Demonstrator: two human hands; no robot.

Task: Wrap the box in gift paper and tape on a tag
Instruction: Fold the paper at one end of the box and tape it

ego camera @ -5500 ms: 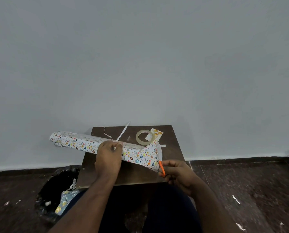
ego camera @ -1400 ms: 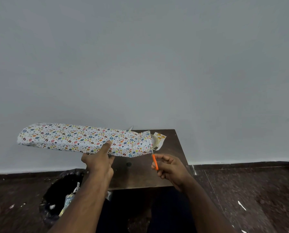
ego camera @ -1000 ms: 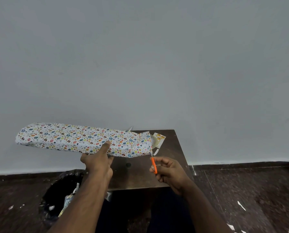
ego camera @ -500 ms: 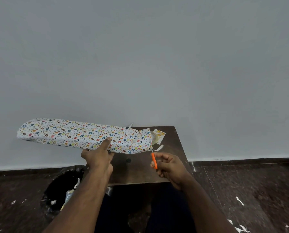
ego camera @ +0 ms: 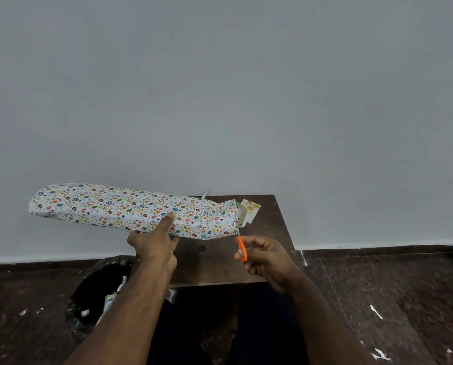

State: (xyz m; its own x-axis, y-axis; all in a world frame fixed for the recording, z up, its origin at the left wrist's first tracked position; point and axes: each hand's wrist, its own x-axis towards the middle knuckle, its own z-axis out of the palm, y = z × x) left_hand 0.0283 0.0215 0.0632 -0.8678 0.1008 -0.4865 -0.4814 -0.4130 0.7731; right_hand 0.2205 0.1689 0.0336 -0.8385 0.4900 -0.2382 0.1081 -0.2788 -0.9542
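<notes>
Orange-handled scissors [ego camera: 241, 249] sit in the right hand [ego camera: 266, 259], fingers curled through the handles, blades pointing up at the right end of the wrapped box [ego camera: 130, 209]. Blades are thin and mostly edge-on; open or closed is not readable. The box, covered in white patterned gift paper, is held in the air above the left part of the desk [ego camera: 267, 233], long axis running left-right with the left end a bit higher and sticking out well past the desk edge. The left hand [ego camera: 154, 246] grips it from below near the middle, thumb up on the near face.

Key relation: the loose paper end lies just above the right hand, so that hand is the one on the cut; looks like trimming excess paper there. A tag-like card [ego camera: 250, 208] lies on the far desk just right of the box end, partly hidden by it. Any tape roll is hidden or unclear. A black bin [ego camera: 99, 285] stands on the floor at near left, with paper scraps around.
</notes>
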